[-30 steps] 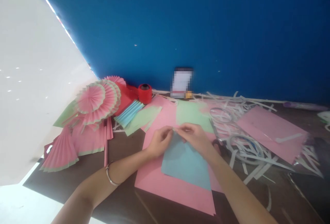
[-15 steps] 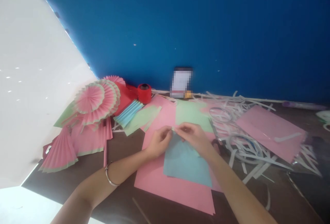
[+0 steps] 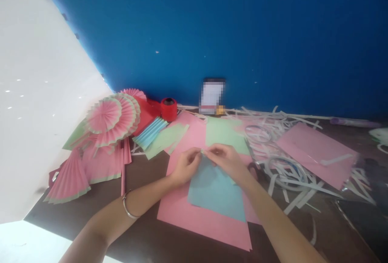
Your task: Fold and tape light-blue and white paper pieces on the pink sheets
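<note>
Blue paper sheet (image 3: 216,192) lies on a pink sheet (image 3: 206,218) on the table (image 3: 145,238); my left hand (image 3: 185,167) and right hand (image 3: 228,161) pinch its far edge, fingers closed on it. I judge it light, limp and easily creased, best held by that edge.

Matt blue paper sheet (image 3: 216,192) over a matt pink paper sheet (image 3: 206,218); dark, smooth worktop (image 3: 145,174) with a faint sheen. Pleated pink paper rosettes (image 3: 110,119), ribbed in finish. Thin, polished metal bangle (image 3: 127,208). White paper strips (image 3: 287,174), matt. Red spool (image 3: 169,109), glossy, likely plastic.
</note>
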